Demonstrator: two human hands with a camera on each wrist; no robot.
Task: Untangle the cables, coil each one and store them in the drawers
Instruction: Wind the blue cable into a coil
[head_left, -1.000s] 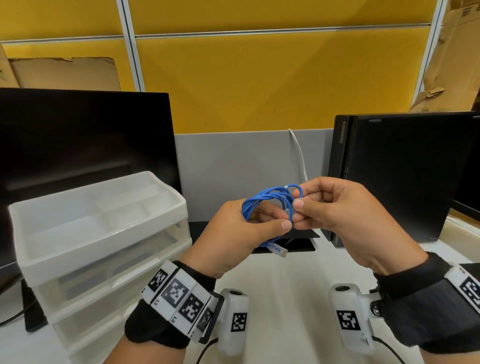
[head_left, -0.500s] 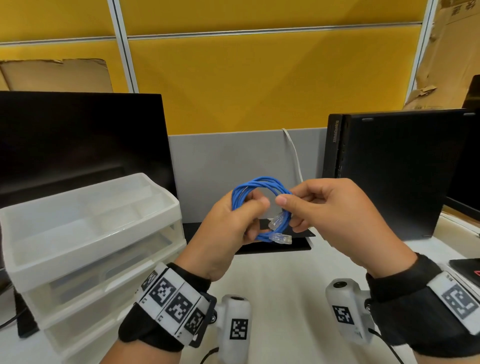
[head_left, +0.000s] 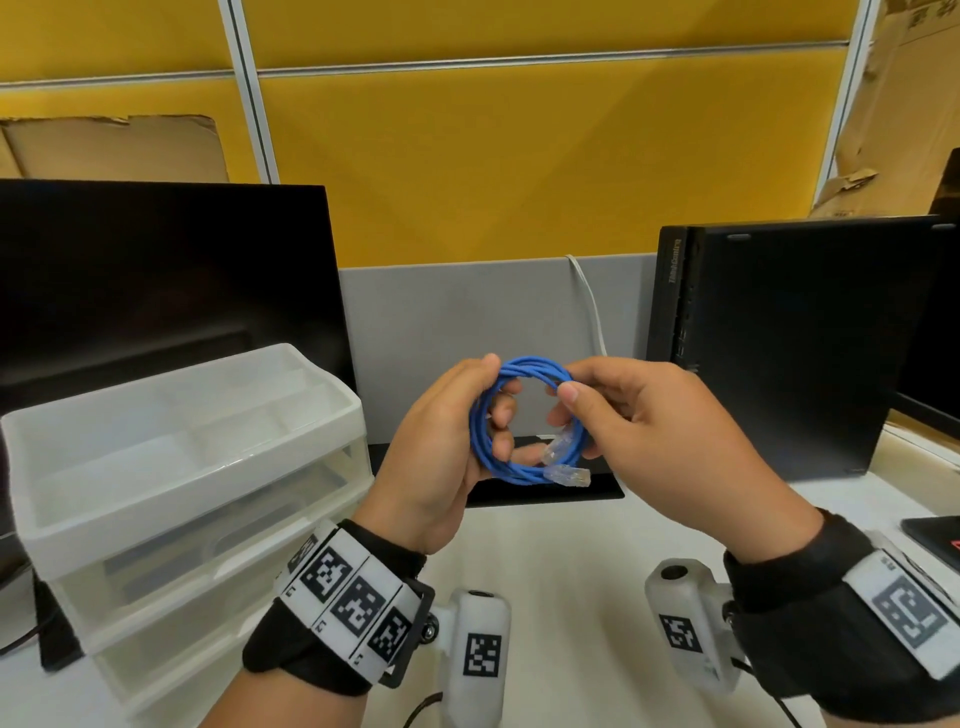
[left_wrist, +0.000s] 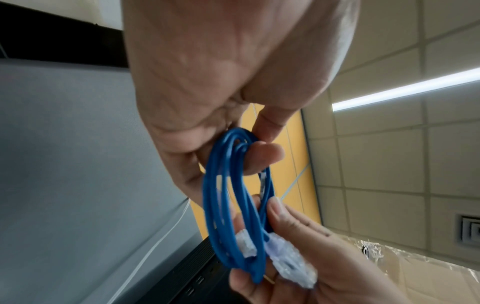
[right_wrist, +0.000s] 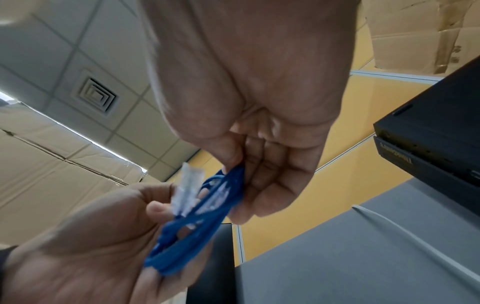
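A blue network cable (head_left: 524, 366) wound into a small round coil is held up above the desk between both hands. My left hand (head_left: 457, 441) grips the coil's left side, fingers through the loop (left_wrist: 233, 185). My right hand (head_left: 623, 410) pinches the coil's right side (right_wrist: 221, 195) between thumb and fingers. Two clear plugs (head_left: 569, 475) hang at the coil's lower right, seen close in the left wrist view (left_wrist: 291, 265). A translucent white drawer unit (head_left: 171, 467) stands at the left, its drawers pushed in.
A dark monitor (head_left: 156, 280) stands behind the drawer unit, its black base (head_left: 545, 488) under my hands. A black desktop computer (head_left: 805, 338) stands upright at the right. A white cable (head_left: 589, 301) runs down the grey partition. White desk (head_left: 571, 545) lies below.
The coil has turned from a flattened bundle to a round loop facing me. My left fingers have slid through it, and both hands have shifted slightly left.
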